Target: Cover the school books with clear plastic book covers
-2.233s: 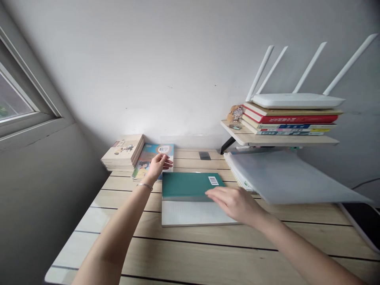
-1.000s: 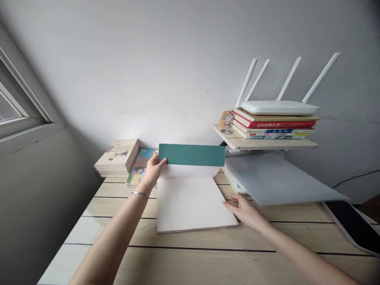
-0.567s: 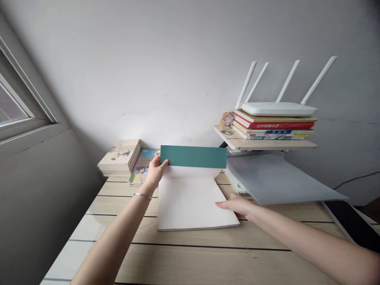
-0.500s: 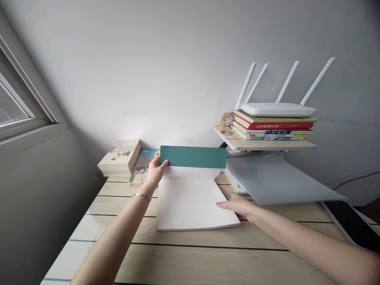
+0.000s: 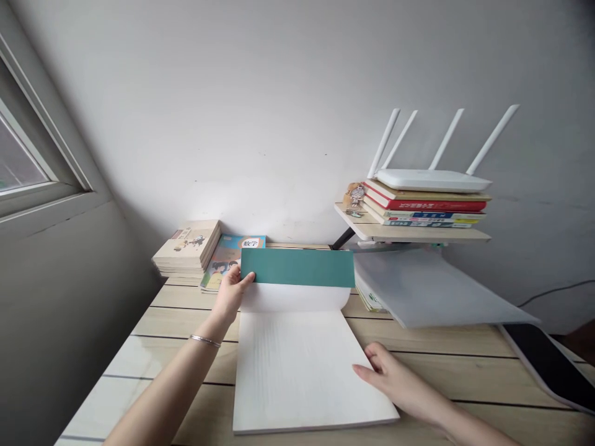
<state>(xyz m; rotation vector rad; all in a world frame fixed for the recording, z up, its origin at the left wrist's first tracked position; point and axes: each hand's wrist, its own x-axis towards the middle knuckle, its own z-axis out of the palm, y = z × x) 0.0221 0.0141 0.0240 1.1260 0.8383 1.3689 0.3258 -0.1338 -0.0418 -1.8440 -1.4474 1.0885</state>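
Your open book (image 5: 311, 371) lies on the slatted desk (image 5: 465, 371), its teal strip (image 5: 297, 267) raised at the far end; your left hand (image 5: 235, 288) pinches that strip's left edge between thumb and fingers; your right hand (image 5: 388, 375) is half-curled at the right margin, though I cannot tell whether it grips. The pages look floppy, the strip light and easily creased; hold it gently by its corners.

Soft light from the window (image 5: 17, 155) fades rightward
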